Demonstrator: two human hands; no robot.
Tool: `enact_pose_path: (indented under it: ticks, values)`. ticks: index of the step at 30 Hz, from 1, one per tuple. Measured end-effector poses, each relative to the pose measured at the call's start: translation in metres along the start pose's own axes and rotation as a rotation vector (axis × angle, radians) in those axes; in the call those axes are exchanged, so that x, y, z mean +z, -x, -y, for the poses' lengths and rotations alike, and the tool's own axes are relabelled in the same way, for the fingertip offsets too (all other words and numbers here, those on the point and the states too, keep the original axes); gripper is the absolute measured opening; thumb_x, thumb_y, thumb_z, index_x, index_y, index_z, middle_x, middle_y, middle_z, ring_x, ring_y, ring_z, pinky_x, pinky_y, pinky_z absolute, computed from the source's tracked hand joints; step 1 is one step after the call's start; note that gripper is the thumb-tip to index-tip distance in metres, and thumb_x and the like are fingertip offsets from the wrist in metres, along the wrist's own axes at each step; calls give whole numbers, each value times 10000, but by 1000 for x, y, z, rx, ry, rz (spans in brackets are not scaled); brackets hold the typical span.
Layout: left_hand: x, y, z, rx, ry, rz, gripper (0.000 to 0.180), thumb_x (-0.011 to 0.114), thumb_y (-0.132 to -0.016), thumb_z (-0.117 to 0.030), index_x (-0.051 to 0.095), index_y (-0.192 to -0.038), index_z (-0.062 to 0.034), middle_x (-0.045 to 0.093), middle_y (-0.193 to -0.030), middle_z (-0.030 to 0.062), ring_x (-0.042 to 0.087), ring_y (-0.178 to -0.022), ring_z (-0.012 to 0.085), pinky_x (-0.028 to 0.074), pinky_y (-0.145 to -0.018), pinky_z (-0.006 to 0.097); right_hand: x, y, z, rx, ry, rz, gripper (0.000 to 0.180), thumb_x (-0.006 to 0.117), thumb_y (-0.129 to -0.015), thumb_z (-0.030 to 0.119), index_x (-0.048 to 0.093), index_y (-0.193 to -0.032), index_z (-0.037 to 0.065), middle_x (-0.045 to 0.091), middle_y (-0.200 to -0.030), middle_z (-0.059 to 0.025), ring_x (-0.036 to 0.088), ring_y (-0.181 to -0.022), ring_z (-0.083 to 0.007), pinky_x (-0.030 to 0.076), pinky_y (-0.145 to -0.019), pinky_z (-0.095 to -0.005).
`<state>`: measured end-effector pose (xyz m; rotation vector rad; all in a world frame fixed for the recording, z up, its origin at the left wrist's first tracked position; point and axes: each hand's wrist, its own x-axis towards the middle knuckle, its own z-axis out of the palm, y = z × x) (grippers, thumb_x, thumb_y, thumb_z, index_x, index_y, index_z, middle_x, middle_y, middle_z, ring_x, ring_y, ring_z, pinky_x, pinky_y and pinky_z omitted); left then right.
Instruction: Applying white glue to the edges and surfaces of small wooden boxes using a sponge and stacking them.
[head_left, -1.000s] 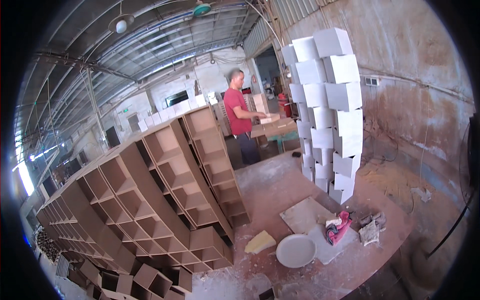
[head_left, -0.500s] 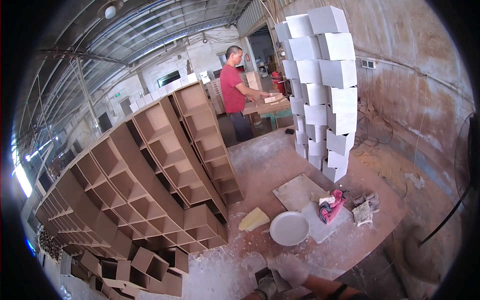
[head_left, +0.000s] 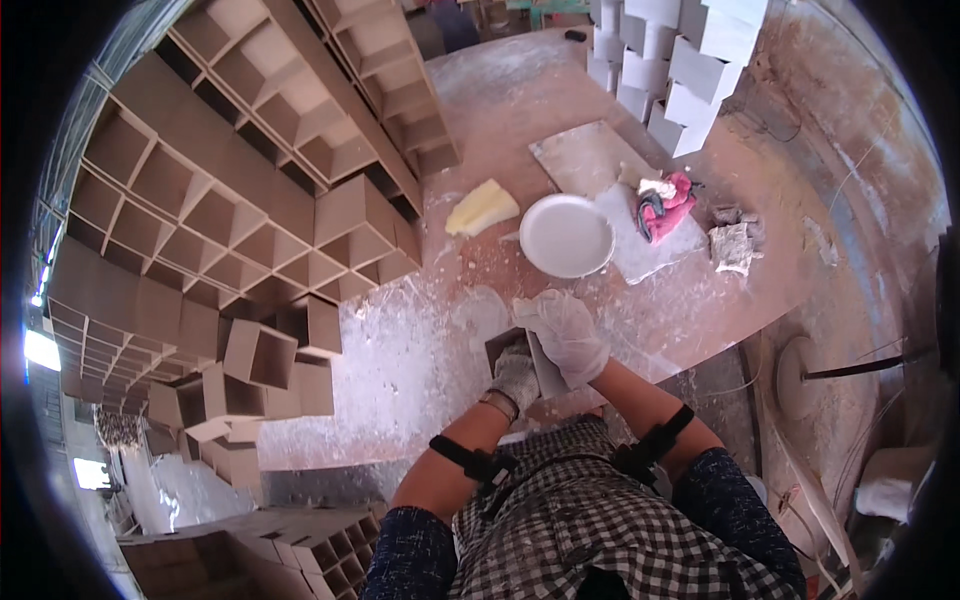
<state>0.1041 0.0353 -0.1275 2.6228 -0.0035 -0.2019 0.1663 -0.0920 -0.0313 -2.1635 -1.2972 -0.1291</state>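
Observation:
My left hand (head_left: 516, 378), in a grey-white work glove, reaches into a small open box (head_left: 546, 376) and holds it at the table's near edge. The box has a brown inside and a pale grey side. Over that side and its upper edge lies my right hand (head_left: 568, 338), in a whitish glove, its fingers bent together. Whether anything sits under those fingers is hidden. Just beyond the hands stands a round white bowl (head_left: 567, 236). A yellow sponge-like piece (head_left: 482, 208) lies to its left.
Brown boxes (head_left: 262, 350) are stacked high along the left. White boxes (head_left: 690, 70) form a tower at the far right. A pink and grey cloth (head_left: 664, 208) rests on a pale board (head_left: 640, 240), with dirty gloves (head_left: 735, 242) beside it. The table (head_left: 400, 340) is stained white.
My view has tipped downward, so my forearms and checked apron now show and the co-worker is mostly out of view. The right hand still lies against the box.

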Motion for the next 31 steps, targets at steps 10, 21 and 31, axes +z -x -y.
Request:
enact_pose_path:
  ticks: [10,21,31]
  values:
    - [-10,17,-41,-58,-230,68,530,582,-788,-427,544,-1210,-109,541,-1226,155,519,-1109,310,413,-925,398,-5,115,14,-70,-333,-290,198,604,-741,6,639,-915,93,629,-798,-74,610,-731,-246,476,-633,-362]
    - [-2,16,-22,-97,122,49,493,568,-806,-355,529,-1208,-74,520,-1227,176,507,-1111,326,413,-917,409,-13,39,-50,197,-612,-351,138,568,-839,76,647,-939,23,627,-870,-74,585,-884,-222,446,-806,-329]
    - [29,24,21,-133,422,66,394,449,-937,-325,481,-1272,-119,547,-1232,104,517,-1127,233,399,-963,342,46,117,-14,-74,641,-305,302,623,-739,203,580,-1037,182,594,-916,15,568,-901,-186,442,-797,-354]
